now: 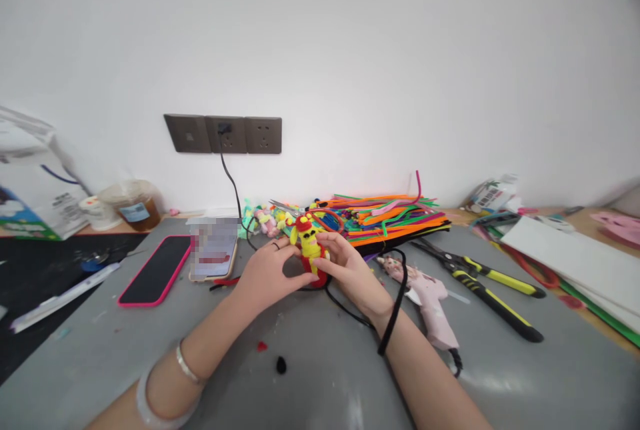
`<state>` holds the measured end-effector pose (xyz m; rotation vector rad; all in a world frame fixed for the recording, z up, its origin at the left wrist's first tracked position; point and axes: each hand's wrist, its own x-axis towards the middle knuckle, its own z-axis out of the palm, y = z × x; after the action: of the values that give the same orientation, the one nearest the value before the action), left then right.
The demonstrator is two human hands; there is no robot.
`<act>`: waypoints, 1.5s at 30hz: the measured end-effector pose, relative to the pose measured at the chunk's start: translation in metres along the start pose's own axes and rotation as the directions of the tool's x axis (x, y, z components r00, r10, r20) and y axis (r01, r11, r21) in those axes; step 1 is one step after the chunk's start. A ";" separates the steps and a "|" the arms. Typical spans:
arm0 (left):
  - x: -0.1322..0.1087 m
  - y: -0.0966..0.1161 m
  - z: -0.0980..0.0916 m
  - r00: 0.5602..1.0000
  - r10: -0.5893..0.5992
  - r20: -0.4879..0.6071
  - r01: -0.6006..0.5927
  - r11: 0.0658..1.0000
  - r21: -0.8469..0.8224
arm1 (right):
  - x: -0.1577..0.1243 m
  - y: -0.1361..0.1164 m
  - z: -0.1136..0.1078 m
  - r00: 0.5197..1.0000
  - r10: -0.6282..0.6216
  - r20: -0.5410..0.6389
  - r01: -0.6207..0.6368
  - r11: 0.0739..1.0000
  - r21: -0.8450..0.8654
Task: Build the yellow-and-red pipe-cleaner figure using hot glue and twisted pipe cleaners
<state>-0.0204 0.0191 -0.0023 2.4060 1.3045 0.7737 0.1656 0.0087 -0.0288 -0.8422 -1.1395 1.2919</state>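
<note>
Both my hands hold a small yellow pipe-cleaner figure (311,249) with a red hat and red base, upright over the grey mat (320,363). My left hand (267,275) grips it from the left, fingers curled around its lower part. My right hand (350,267) pinches it from the right. A black cord (393,313) drapes over my right wrist. My left wrist wears two bracelets.
A stack of coloured pipe cleaners (390,217) lies behind the figure. A pink glue gun (430,300) and yellow-handled cutters (493,287) lie to the right. Two phones (159,270) lie to the left. Small finished figures (267,220) sit near the wall socket (225,134). White boards (575,260) sit far right.
</note>
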 end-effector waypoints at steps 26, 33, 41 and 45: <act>0.004 -0.011 0.008 0.999 0.034 0.016 -0.035 0.995 0.088 | -0.003 -0.019 0.006 0.963 0.158 -0.217 -0.109 0.969 0.222; 0.007 -0.016 0.004 0.997 0.047 0.066 -0.038 0.992 -0.120 | -0.003 -0.017 0.004 0.961 0.180 -0.212 -0.119 0.955 0.274; 0.010 -0.008 -0.001 0.999 0.033 -0.012 -0.035 0.931 -0.365 | -0.004 -0.018 0.004 0.968 0.185 -0.172 -0.128 0.946 0.299; 0.010 -0.007 -0.001 1.000 0.013 -0.014 -0.017 0.910 -0.414 | -0.002 -0.015 0.004 0.971 0.141 -0.195 -0.078 0.952 0.297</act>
<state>-0.0213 0.0309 -0.0021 2.0745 1.0018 0.9598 0.1666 0.0039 -0.0140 -0.8132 -0.7206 1.3819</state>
